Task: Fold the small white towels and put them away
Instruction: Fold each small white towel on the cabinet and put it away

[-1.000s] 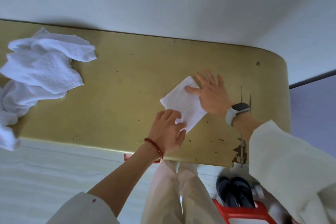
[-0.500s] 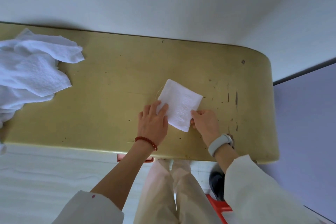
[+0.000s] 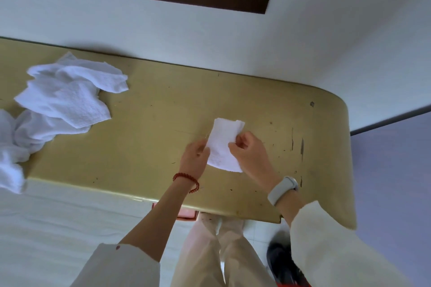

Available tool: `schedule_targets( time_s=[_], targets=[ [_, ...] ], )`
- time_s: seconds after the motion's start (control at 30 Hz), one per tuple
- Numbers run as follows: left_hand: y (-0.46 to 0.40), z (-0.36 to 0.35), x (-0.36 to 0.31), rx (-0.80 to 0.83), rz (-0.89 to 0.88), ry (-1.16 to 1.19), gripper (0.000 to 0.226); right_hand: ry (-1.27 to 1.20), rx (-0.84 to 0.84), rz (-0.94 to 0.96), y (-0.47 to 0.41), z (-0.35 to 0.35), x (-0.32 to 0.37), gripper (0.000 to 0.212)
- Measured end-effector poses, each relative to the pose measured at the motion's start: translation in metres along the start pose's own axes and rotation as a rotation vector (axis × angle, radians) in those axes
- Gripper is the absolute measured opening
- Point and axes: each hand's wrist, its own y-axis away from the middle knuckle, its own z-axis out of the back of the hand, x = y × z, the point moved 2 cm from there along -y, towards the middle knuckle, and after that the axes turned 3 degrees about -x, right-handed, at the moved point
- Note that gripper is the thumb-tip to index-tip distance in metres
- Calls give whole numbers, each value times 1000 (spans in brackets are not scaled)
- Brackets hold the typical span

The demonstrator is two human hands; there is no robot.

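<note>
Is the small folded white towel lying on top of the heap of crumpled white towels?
No, the folded towel sits apart from the heap.

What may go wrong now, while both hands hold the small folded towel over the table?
The folded towel is pinched only at its edges by the left hand and right hand, so the layers may slip open. The unfolded pile hangs partly over the yellow table's near edge at far left; a nudge might drop it.

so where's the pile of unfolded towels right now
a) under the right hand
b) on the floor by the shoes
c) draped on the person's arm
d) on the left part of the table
d, the heap of unfolded towels lies on the left part of the table, away from both hands.
</note>
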Motion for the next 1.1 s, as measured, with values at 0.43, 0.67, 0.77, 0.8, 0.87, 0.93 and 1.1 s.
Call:
schedule_targets(
  time_s=[0.43, 0.67, 0.77, 0.8, 0.87, 0.93, 1.1],
  targets=[
    [41, 43, -13, -107, 246, 704, 10, -262, 277, -141, 1, 16, 34, 4],
    [119, 136, 20, -375, 112, 354, 10, -393, 483, -336, 62, -70, 61, 13],
    [171, 193, 62, -524, 145, 315, 9, -318, 592, -268, 114, -135, 81, 9],
    [192, 215, 79, -587, 152, 307, 14, -276, 615, -216, 135, -161, 87, 9],
    [239, 258, 119, -727, 174, 282, 20, -157, 625, -57, 184, -217, 97, 11],
    [292, 300, 163, -864, 203, 259, 19, -43, 637, 117, 235, -280, 102, 10],
    [429, 406, 278, -1105, 271, 304, 28, 45, 919, 140, 385, -438, 117, 45]
  ],
)
